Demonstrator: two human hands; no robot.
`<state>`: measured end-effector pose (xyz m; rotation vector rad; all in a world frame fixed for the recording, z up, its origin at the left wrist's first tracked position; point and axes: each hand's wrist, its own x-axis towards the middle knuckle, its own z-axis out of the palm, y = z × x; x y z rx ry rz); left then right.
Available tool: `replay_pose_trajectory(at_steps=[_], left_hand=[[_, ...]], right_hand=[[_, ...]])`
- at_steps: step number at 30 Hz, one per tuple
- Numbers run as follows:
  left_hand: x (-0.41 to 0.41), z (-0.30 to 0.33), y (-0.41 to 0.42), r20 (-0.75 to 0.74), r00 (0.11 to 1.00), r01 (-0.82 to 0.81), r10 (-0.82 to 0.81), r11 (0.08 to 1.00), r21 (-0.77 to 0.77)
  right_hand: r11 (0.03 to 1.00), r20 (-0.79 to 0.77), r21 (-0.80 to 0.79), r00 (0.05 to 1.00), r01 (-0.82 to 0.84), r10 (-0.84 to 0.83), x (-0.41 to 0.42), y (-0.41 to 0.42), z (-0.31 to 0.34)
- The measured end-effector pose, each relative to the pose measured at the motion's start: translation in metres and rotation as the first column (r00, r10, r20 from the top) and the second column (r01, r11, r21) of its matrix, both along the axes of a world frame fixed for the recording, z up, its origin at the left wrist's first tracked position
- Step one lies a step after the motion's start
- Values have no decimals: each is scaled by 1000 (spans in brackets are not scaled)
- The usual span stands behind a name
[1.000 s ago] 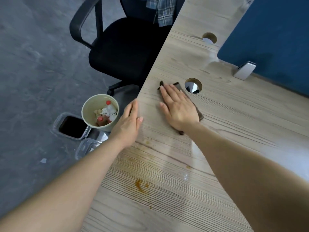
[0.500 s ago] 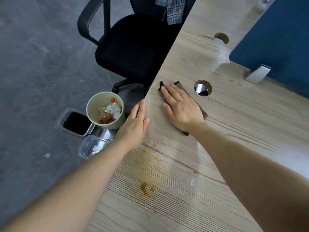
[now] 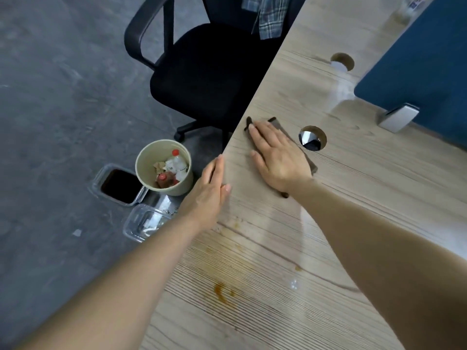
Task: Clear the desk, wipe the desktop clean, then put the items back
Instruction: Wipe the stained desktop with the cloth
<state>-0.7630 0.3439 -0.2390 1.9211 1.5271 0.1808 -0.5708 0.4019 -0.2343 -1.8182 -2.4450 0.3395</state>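
A light wooden desk (image 3: 353, 223) fills the right half of the view. My right hand (image 3: 278, 157) lies flat with straight fingers on a dark brown cloth (image 3: 311, 165), pressing it onto the desktop near the left edge. The cloth shows only at its corners around the hand. My left hand (image 3: 208, 193) rests with straight fingers against the desk's left edge, thumb on the top. Brown stains (image 3: 222, 294) mark the desktop nearer to me.
A beige bin (image 3: 182, 188) with bottles and paper stands on the floor left of the desk, beside clear containers (image 3: 144, 223). A black office chair (image 3: 202, 72) stands behind it. A blue partition (image 3: 417, 59) and cable holes (image 3: 313, 141) lie at the right.
Both hands stay where they were on the desk and cloth; only the head camera has shifted slightly, moving the scene a little right in the view.
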Motion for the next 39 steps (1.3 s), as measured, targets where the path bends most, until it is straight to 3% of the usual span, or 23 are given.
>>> replay_pose_trajectory(at_steps=[3, 8, 11, 16, 19, 25, 31, 39], left_hand=[[0, 0, 0, -8, 1000, -21, 21, 1000, -11], [0, 0, 0, -53, 999, 0, 2, 999, 37], [1, 2, 2, -66, 998, -2, 4, 1000, 31], [-1, 3, 1, -26, 1000, 1, -1, 1000, 5], [-1, 1, 1, -15, 1000, -4, 4, 1000, 5], [0, -4, 1, 22, 1000, -13, 13, 1000, -6], [0, -3, 2, 12, 1000, -24, 25, 1000, -17], [-4, 2, -3, 97, 992, -77, 79, 997, -24]], right_hand=[[996, -35, 22, 995, 91, -90, -8, -2, 0], [985, -177, 30, 968, -172, 175, -23, -60, 4], [977, -221, 44, 952, -208, 212, -14, -45, 5], [995, -271, 91, 963, 36, -10, -12, 18, -6], [987, -249, 128, 966, 95, -61, -21, 12, -7], [985, -276, 137, 950, -109, 143, -25, -23, -9], [986, -250, 140, 967, 88, -50, -26, 43, -8], [991, -128, 110, 990, 74, -60, -41, 25, -5]])
